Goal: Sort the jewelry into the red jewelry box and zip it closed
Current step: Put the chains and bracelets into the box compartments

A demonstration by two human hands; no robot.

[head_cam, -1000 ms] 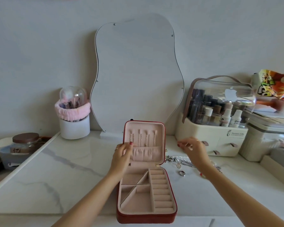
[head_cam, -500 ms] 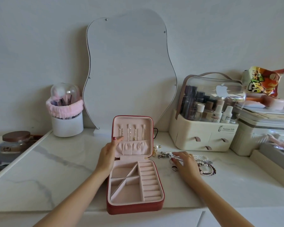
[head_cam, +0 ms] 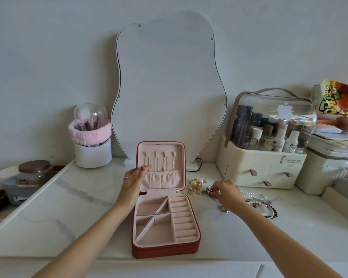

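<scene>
Here the red jewelry box (head_cam: 165,223) is lying open on the white marble surface (head_cam: 48,213), its lid (head_cam: 161,165) standing upright with several pieces hanging on the pink lining and its tray compartments showing bare pink lining. The left hand (head_cam: 132,179) is holding the lid's left edge, its fingers (head_cam: 144,169) curling onto the lining. Just right of those fingers, past the lid, a gold and pearl cluster (head_cam: 195,185) is lying on the surface. The right hand (head_cam: 225,190) is reaching down beside it, its fingers (head_cam: 214,192) pinching a small dark metal piece (head_cam: 206,191). Beyond that hand, pearl strands and dark red beaded bracelets (head_cam: 263,205) are lying in a heap. Behind them, a cream cosmetics organizer (head_cam: 259,167) is standing against the wall, and a wavy mirror (head_cam: 165,87) is leaning behind the box.
</scene>
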